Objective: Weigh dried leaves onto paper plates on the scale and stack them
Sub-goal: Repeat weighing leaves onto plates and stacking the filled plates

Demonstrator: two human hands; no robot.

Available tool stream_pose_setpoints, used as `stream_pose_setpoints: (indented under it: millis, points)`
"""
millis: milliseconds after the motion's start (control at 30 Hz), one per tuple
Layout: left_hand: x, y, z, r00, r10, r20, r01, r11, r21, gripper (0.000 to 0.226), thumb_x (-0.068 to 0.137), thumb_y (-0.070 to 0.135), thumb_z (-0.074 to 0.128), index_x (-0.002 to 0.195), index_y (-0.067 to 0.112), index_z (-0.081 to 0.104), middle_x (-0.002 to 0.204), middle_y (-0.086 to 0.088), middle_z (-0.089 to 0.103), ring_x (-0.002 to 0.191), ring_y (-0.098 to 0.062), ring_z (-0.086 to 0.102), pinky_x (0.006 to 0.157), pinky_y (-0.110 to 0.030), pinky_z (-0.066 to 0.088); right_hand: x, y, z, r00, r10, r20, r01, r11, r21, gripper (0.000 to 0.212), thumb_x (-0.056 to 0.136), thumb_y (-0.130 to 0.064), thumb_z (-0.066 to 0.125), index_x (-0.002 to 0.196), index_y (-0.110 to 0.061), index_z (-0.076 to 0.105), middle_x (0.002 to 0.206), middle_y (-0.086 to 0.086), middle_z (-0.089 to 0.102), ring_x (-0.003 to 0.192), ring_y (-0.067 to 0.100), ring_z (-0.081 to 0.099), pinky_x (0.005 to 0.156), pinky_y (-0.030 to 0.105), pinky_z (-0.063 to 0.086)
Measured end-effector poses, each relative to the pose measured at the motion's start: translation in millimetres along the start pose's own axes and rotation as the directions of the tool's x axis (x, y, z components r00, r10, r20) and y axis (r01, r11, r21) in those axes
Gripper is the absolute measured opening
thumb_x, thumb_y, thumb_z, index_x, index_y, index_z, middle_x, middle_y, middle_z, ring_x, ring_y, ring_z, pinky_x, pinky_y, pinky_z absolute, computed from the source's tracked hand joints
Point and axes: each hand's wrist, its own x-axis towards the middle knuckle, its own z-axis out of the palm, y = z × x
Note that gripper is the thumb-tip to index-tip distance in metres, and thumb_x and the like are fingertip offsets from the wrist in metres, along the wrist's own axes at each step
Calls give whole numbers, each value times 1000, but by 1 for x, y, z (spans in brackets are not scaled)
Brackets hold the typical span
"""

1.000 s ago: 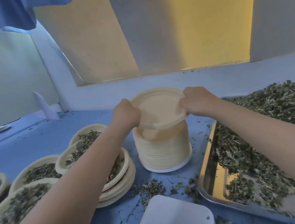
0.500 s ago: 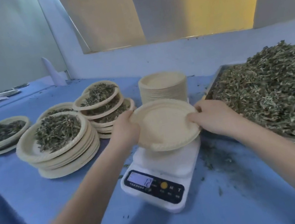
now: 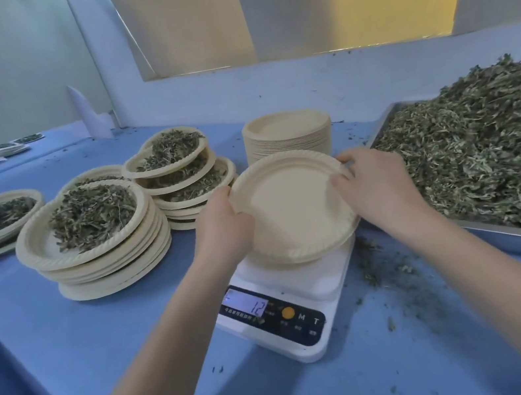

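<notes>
From the head view, the left hand (image 3: 221, 221) and right hand (image 3: 377, 187) are gripping opposite rims of an empty paper plate (image 3: 292, 205), which is sitting on or just above the scale (image 3: 308, 300) on the bench (image 3: 104, 346). The display is reading 12; lingering fingers or an off-centre plate could be skewing the weight of the dried leaves (image 3: 487, 150).

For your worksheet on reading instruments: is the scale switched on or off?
On. The scale has a lit display reading 12, in front of the empty paper plate that both hands hold by its rim.
</notes>
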Motion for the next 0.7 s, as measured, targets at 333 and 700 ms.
stream_pose_setpoints:
  millis: [333, 700]
  points:
    - [3, 3, -6, 987, -127, 95, 110, 979, 171, 20, 80, -5, 33, 68, 11, 30, 69, -4, 33, 60, -18, 29, 53, -28, 25, 1, -11, 6, 989, 42, 143, -22, 990, -137, 23, 87, -7, 49, 65, -5, 54, 58, 8, 48, 52, 21, 43, 41, 26, 25]
    - [10, -7, -10, 940, -305, 155, 342, 822, -455, 16, 88, -3, 45, 75, 7, 44, 67, -7, 36, 60, -18, 36, 62, -35, 35, 5, -8, 7, 966, 119, 228, -89, 986, -138, 17, 83, -1, 43, 73, -1, 58, 68, 14, 53, 64, 31, 52, 49, 31, 38]
